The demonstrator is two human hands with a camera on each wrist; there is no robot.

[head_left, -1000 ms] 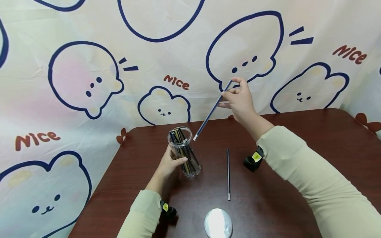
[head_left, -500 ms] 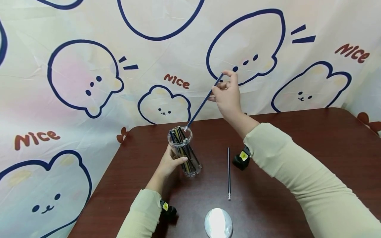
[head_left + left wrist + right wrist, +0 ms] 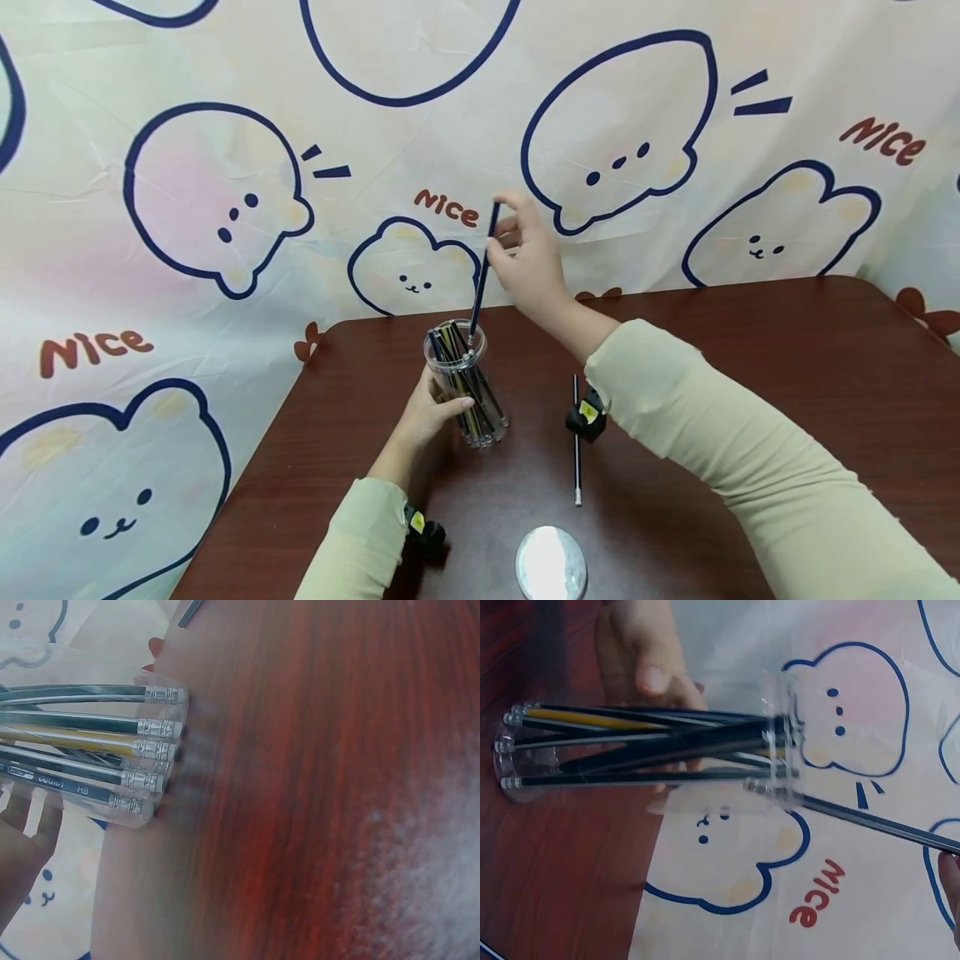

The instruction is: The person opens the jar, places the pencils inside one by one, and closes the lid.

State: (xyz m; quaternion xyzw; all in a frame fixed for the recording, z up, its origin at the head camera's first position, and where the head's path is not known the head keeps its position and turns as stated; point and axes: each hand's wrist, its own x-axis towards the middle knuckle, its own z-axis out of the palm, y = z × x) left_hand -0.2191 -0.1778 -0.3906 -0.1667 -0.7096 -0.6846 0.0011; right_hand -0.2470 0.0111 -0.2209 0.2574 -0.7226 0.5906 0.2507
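My left hand (image 3: 429,410) grips a clear plastic jar (image 3: 444,365) round its side and holds it tilted over the table. Several dark pencils and a yellow one stand inside, eraser ends down at the jar's bottom in the left wrist view. Above the jar, my right hand (image 3: 534,262) pinches a dark blue pencil (image 3: 482,283) near its upper end. This pencil points eraser end down, and the eraser (image 3: 757,786) overlaps the jar's mouth in the right wrist view. Another dark pencil (image 3: 577,471) lies on the table, partly covered by the right wrist camera (image 3: 587,417).
A round, shiny whitish object (image 3: 551,562) sits at the front of the dark red-brown wooden table (image 3: 712,500). Behind the table hangs a pale cloth (image 3: 390,150) with cartoon outlines. The left wrist camera (image 3: 425,531) is close to the tabletop.
My right hand has moved left with its pencil, bringing the eraser end from beside the jar to its mouth. The pencil is now more upright. My left hand and the jar have stayed put.
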